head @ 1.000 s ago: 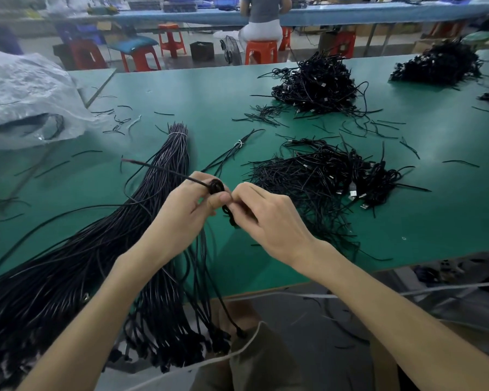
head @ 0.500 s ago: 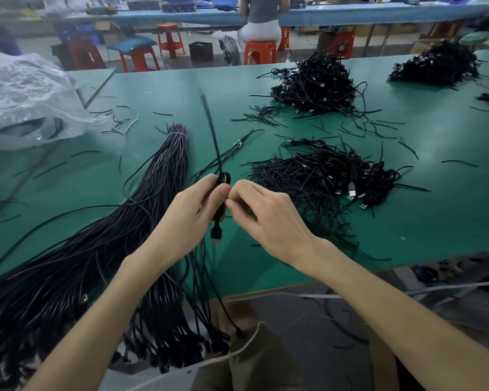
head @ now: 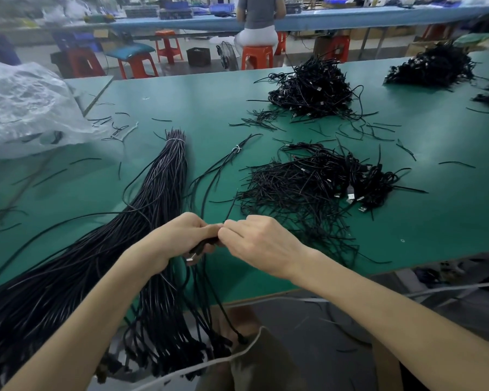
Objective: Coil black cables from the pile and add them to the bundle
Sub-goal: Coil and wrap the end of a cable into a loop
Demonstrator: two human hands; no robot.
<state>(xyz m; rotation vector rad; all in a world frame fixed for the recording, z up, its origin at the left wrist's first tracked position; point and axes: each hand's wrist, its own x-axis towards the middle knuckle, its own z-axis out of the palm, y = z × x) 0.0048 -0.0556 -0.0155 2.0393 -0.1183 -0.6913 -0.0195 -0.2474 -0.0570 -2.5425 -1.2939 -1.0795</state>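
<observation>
A long bundle of straight black cables [head: 156, 190], tied near its far end, runs from the table's middle to the front left edge and hangs over it. My left hand [head: 181, 238] and my right hand [head: 257, 241] meet just above the front edge, fingertips touching. Both pinch one black cable [head: 206, 244]; its plug end pokes out under my left hand, and a thin black tail rises between the fingers. To the right lies a flat pile of coiled, tied cables [head: 322, 184]. Two more black piles sit farther back, one in the middle [head: 311, 88] and one at the right [head: 432, 66].
The green table [head: 435, 221] is strewn with short black ties. A crumpled clear plastic bag [head: 23, 105] lies at the far left. A few loose cables tied with a white band [head: 235, 153] lie in the middle. Beyond the table a person sits on an orange stool [head: 256, 55].
The cable's free tail pointed left, then swung upright, and is now drawn down short between my fingers. Both hands dropped slightly toward the table's front edge, still pinching the same cable.
</observation>
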